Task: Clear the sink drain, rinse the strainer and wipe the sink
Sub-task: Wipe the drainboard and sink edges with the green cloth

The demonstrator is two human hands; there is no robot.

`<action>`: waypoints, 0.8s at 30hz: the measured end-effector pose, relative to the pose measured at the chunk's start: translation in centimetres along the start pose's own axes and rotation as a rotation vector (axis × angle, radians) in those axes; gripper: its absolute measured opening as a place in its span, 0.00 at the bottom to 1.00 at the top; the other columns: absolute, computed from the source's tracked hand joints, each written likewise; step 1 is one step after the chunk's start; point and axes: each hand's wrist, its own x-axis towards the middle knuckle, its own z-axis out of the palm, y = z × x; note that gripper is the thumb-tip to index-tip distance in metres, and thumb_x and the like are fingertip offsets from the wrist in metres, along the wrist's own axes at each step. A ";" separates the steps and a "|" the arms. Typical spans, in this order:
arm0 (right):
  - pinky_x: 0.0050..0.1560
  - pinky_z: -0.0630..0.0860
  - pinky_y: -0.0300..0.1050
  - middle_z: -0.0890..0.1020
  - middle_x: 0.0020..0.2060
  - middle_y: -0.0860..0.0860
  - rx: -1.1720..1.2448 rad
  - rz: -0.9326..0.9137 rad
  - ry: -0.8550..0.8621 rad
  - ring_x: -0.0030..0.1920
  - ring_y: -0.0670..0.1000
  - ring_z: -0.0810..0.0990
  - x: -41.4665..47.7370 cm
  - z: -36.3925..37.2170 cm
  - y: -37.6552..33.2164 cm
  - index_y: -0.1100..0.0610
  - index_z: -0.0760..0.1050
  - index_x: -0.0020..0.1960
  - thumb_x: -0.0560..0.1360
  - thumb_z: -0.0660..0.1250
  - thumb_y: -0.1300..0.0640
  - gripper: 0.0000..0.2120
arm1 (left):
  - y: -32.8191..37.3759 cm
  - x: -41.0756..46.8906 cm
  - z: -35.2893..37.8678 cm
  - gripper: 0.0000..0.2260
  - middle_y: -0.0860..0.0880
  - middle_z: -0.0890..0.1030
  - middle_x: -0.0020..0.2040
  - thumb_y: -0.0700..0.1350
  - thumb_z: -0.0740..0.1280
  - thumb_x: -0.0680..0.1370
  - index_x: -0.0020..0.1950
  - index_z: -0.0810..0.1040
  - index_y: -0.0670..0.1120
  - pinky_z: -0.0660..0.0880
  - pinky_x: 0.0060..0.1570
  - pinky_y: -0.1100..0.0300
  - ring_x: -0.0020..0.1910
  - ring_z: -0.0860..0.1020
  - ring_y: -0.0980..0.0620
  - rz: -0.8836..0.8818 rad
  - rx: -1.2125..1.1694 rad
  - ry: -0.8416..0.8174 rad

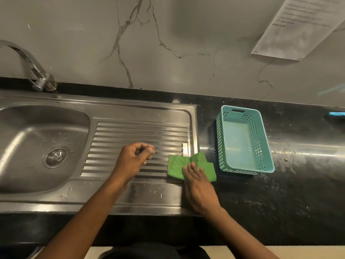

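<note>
Right hand (197, 186) lies flat, fingers straight, pressing the green cloth (179, 163) at the drainboard's (140, 131) right edge, left hand (133, 159) hovers curled with nothing visible inside, and that cloth looks soft, light, floppy, so bunch its folded edge.

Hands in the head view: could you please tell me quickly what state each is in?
Left hand: closed, fingers curled, nothing seen in it.
Right hand: open, flat on the green cloth.
</note>
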 end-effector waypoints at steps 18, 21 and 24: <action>0.47 0.84 0.65 0.86 0.45 0.66 1.047 0.534 0.125 0.44 0.67 0.86 0.7 -9.2 -2.1 0.63 0.82 0.50 0.85 0.60 0.60 0.13 | -1.2 0.7 -1.8 0.06 0.51 0.90 0.48 0.43 0.71 0.82 0.51 0.88 0.51 0.82 0.52 0.50 0.51 0.87 0.47 -0.004 -0.034 -0.009; 0.47 0.81 0.67 0.84 0.43 0.65 0.888 0.504 0.307 0.46 0.69 0.82 3.6 -10.8 -1.3 0.62 0.79 0.48 0.85 0.58 0.57 0.14 | -1.7 0.5 -2.8 0.06 0.50 0.90 0.48 0.43 0.71 0.82 0.51 0.88 0.51 0.83 0.53 0.49 0.52 0.87 0.46 -0.016 -0.032 0.001; 0.36 0.69 0.52 0.78 0.34 0.51 0.419 0.388 0.436 0.34 0.54 0.76 6.5 -10.2 -0.8 0.56 0.72 0.44 0.84 0.56 0.53 0.13 | -2.1 0.4 -3.9 0.06 0.50 0.90 0.48 0.44 0.71 0.82 0.52 0.88 0.51 0.83 0.53 0.49 0.52 0.87 0.46 -0.024 -0.036 0.006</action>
